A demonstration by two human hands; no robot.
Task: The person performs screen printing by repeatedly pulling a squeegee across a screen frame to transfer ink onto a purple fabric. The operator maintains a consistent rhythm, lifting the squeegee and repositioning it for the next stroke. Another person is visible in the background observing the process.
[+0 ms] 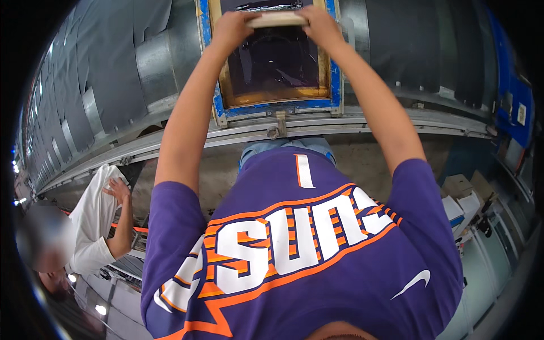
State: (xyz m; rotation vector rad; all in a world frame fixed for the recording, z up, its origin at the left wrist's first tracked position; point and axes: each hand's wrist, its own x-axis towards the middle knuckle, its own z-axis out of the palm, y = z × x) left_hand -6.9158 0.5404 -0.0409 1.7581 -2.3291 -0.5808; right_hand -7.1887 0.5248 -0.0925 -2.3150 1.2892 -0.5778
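Observation:
My left hand [231,30] and my right hand [321,27] grip the two ends of a pale squeegee [277,20], fingers wrapped round it. It lies crosswise over the far part of a screen printing frame [277,106], whose edges carry blue and brownish strips. Dark, glossy ink [272,62] covers much of the mesh on the near side of the squeegee. Both arms reach forward, well stretched. The squeegee's lower edge cannot be made out, and what lies under the screen is hidden.
A long metal printing table with dark fabric pieces [107,68] runs to the left, with more dark fabric [430,51] to the right. Along its near edge is a metal rail [362,124]. At the lower left, a person in white [93,226] stands nearby. Cardboard boxes [462,192] are at the right.

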